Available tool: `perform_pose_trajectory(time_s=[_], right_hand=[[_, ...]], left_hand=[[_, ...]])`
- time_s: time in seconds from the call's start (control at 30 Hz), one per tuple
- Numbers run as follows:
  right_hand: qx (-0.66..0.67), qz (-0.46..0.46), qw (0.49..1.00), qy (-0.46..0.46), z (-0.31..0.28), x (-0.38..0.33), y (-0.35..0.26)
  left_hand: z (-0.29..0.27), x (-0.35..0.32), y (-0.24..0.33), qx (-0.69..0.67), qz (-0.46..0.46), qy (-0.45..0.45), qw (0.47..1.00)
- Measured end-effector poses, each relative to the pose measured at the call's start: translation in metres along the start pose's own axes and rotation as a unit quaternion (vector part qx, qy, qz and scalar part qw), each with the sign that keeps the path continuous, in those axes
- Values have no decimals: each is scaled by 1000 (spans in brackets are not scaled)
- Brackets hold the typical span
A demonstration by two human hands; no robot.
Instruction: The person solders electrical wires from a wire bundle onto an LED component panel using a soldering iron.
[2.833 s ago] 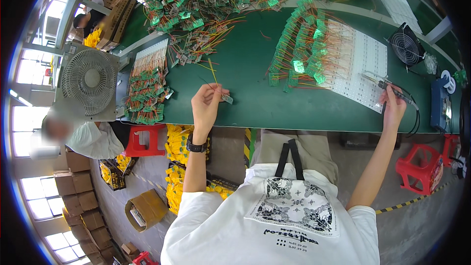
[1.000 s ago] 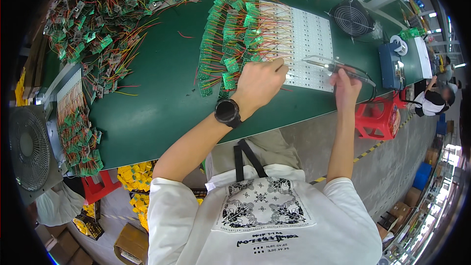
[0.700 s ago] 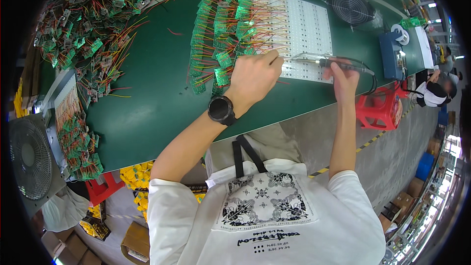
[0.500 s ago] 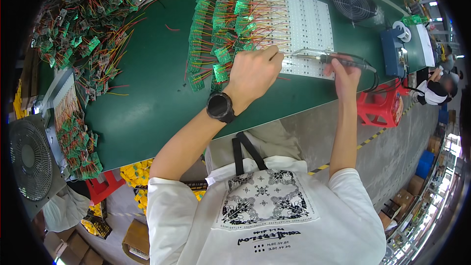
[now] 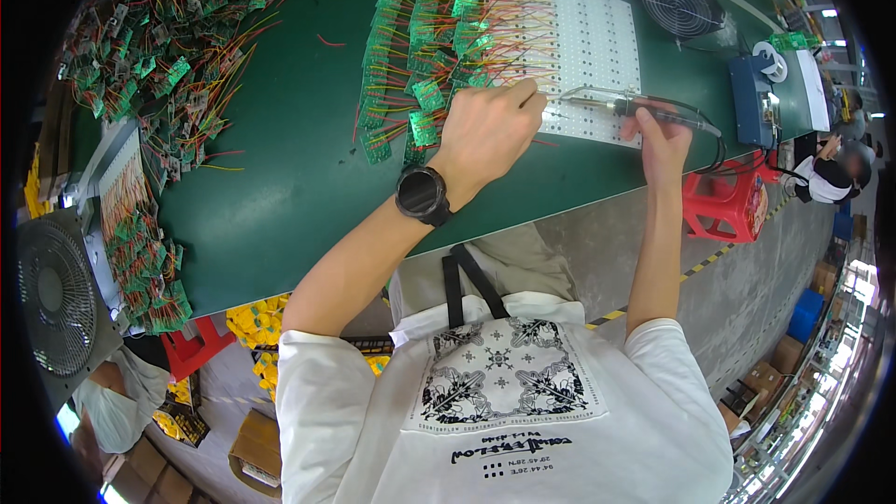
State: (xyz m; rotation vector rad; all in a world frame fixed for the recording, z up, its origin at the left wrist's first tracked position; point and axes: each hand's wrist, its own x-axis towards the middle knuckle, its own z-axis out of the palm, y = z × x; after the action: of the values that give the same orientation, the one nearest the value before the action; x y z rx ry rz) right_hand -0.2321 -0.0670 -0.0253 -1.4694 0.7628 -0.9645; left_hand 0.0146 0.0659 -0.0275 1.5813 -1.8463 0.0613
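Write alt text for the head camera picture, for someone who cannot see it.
Seen from above, a person at a green table holds a soldering iron in the right hand, its tip near the left hand, which rests on a white board lined with small green circuit boards. More wired boards are heaped at left; a small fan stands behind.

A big grey fan (image 5: 58, 294) stands at the left. A small black fan (image 5: 679, 0) sits on the green counter (image 5: 289, 168). A red stool (image 5: 728, 210) is below.
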Motion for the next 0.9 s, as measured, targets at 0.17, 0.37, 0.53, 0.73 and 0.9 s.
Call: perform_pose_trajectory(time_s=[0.17,0.37,0.53,0.73,0.9], right_hand=[[-5,-4,1000,-3,-1,0,0],[-2,-3,1000,1,-1,0,1],[20,-8,1000,13,-4,1,4],[67,44,994,76,-5,8,-1],[111,82,990,34,-10,7,-6]], left_hand=[[0,0,0,-1,0,-5,1000],[-1,1,1,-6,3,8,1000],[0,1,0,-1,2,2,1000],[-2,2,3,3,-6,6,1000],[-9,7,4,-91,2,34,995]])
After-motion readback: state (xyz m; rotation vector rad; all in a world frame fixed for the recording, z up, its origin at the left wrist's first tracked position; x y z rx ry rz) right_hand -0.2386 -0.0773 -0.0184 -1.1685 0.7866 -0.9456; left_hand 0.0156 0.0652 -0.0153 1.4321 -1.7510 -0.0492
